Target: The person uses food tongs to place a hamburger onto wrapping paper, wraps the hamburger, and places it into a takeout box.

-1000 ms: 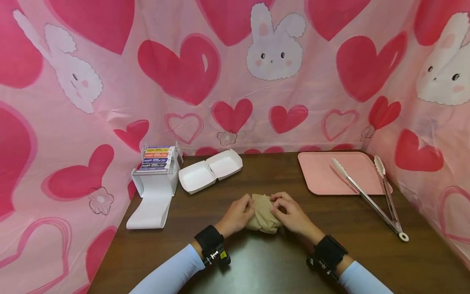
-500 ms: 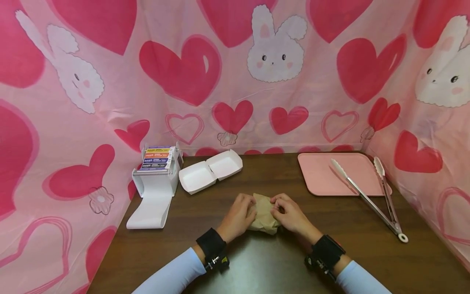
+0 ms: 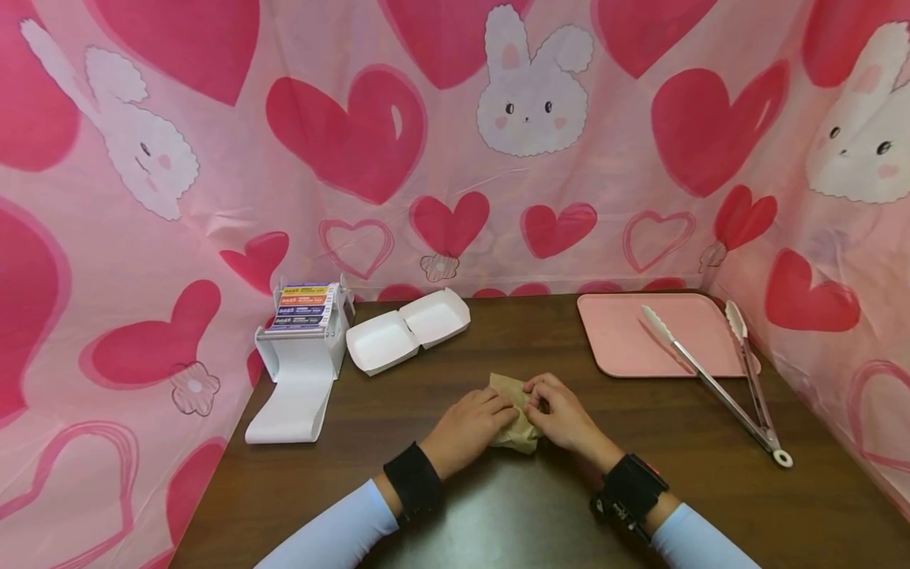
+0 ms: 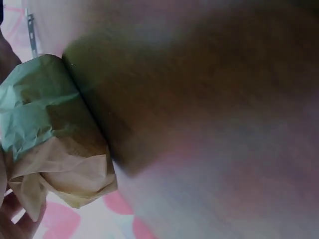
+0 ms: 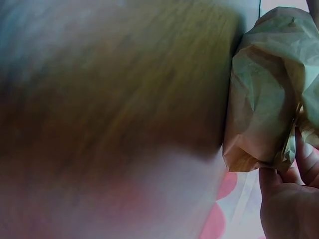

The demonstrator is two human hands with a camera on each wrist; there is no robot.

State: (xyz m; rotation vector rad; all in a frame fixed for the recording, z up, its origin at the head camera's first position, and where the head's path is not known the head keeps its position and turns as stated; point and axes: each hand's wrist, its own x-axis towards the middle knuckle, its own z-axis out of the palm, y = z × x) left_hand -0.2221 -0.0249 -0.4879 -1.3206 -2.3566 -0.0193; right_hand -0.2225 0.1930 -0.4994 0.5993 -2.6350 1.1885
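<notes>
Wrinkled brown paper is wrapped round a low bundle (image 3: 517,427) on the table in the head view; its contents are hidden. From the left, my left hand (image 3: 465,431) lies over the bundle, fingers bent across its side and thumb hidden from above. The left wrist view shows the paper's folded end (image 4: 30,191) beside that hand's fingers (image 4: 22,224). My right hand (image 3: 563,415) pinches the paper at the bundle's right side, thumb against fingertips. In the right wrist view, its fingers (image 5: 306,154) grip the gathered paper edge (image 5: 288,149).
An unfolded white carton (image 3: 387,344) lies behind on the left, beside a white dispenser (image 3: 302,328) with coloured labels and a white sheet (image 3: 295,407) hanging out. At right, metal tongs (image 3: 721,395) lie partly across a pink tray (image 3: 618,348). A patterned pink cloth (image 3: 455,174) borders the brown table (image 3: 512,521).
My left hand has rolled over and its fingers now reach further across the bundle's left side. The right hand has stayed nearly still, pinching the paper.
</notes>
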